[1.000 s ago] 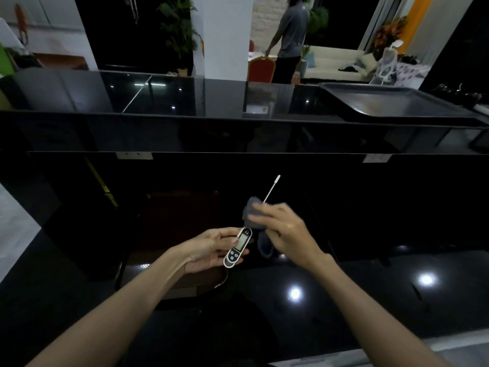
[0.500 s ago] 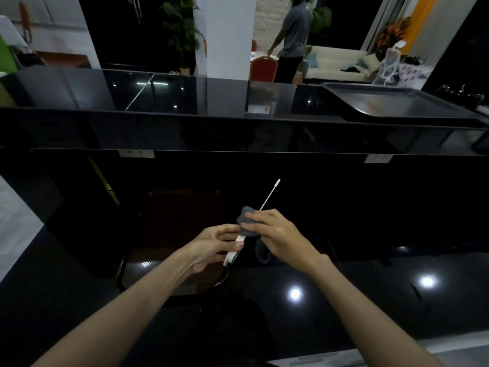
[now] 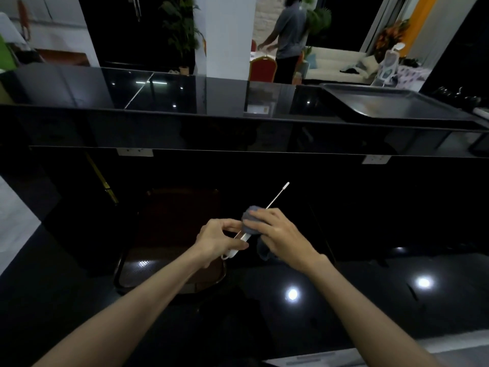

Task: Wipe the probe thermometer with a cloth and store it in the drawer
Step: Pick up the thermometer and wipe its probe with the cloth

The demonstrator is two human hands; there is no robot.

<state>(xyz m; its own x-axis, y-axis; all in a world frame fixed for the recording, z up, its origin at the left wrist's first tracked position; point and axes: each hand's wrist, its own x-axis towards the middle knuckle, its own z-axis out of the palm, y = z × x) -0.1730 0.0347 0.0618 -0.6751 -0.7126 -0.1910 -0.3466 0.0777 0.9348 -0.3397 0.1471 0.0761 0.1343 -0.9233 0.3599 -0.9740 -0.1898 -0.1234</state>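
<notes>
My left hand (image 3: 218, 241) grips the white body of the probe thermometer (image 3: 276, 197), turned edge-on so its display is hidden. Its thin metal probe points up and to the right, ending in a white tip. My right hand (image 3: 277, 234) presses a dark grey cloth (image 3: 251, 221) around the thermometer where the probe meets the body; a loose end of the cloth hangs below that hand. Both hands are held in the air above the glossy black counter (image 3: 370, 300). No drawer is visible.
A raised black bar counter (image 3: 185, 96) runs across the back with a large metal tray (image 3: 391, 104) at its right. A dark chair (image 3: 172, 260) stands below my hands. A person (image 3: 288, 35) stands in the far room by a red chair.
The thermometer body has rolled from display-up to edge-on in my left hand. My right hand with the cloth has slid down the probe onto the top of the body.
</notes>
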